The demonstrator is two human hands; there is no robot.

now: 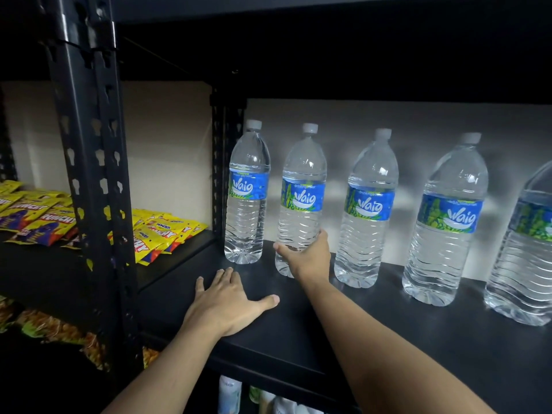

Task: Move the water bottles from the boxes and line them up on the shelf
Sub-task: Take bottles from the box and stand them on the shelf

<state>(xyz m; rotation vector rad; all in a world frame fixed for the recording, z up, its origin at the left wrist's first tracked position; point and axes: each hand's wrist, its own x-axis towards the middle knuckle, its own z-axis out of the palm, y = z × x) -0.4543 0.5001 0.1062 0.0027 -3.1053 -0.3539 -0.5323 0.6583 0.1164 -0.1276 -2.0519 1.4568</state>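
Several clear water bottles with blue labels and white caps stand in a row along the back of the black shelf. My right hand grips the lower body of the second bottle from the left, which stands upright on the shelf. The leftmost bottle stands just beside it, near the rack post. Further right are a third bottle, a fourth bottle and a fifth bottle cut off by the frame edge. My left hand rests flat on the shelf in front of the leftmost bottle, fingers spread.
A black perforated rack post stands at the left. The neighbouring shelf holds yellow snack packets. More packets lie on a lower shelf. Below the bottle shelf, pale bottles are partly visible. A dark shelf board runs overhead.
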